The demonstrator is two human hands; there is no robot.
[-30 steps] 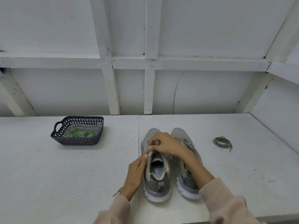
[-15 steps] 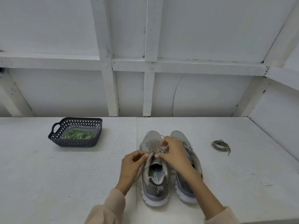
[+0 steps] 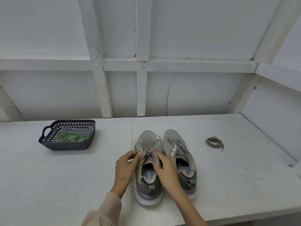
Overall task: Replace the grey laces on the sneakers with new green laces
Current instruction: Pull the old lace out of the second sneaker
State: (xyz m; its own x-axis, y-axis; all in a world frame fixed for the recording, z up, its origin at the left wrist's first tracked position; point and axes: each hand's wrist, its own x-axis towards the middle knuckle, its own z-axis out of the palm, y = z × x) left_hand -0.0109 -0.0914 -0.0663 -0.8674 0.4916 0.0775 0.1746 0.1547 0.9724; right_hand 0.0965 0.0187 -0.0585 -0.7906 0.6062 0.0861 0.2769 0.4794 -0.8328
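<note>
**Left sneaker, toe pointing away, both hands at its eyelets**

On the white painted table (image 3: pixel 65 180), the grey mesh, white-soled left sneaker (image 3: pixel 147 139) stands upright. Its long axis runs from the person toward the white panelled wall (image 3: pixel 195 38), toe toward the wall and heel nearest the person. The matching right sneaker (image 3: pixel 175 141) stands just beside it, parallel and without a lace. The left hand (image 3: pixel 126 167) pinches the grey lace (image 3: pixel 149 151) between thumb and forefinger at the left eyelet row. The right hand (image 3: pixel 166 170) is curled on the left sneaker's right eyelet edge, thumb inside the collar. One crossing of the lace shows between the two hands.

A coiled loose grey lace (image 3: pixel 214 142) lies well apart to the right. The dark perforated plastic basket (image 3: pixel 48 141) at far left holds the bright green laces (image 3: pixel 70 138).

Against the frame half a second earlier, the right hand has drawn back toward the heel, uncovering the crossing. The sneakers, basket and coil lie as they did.
</note>
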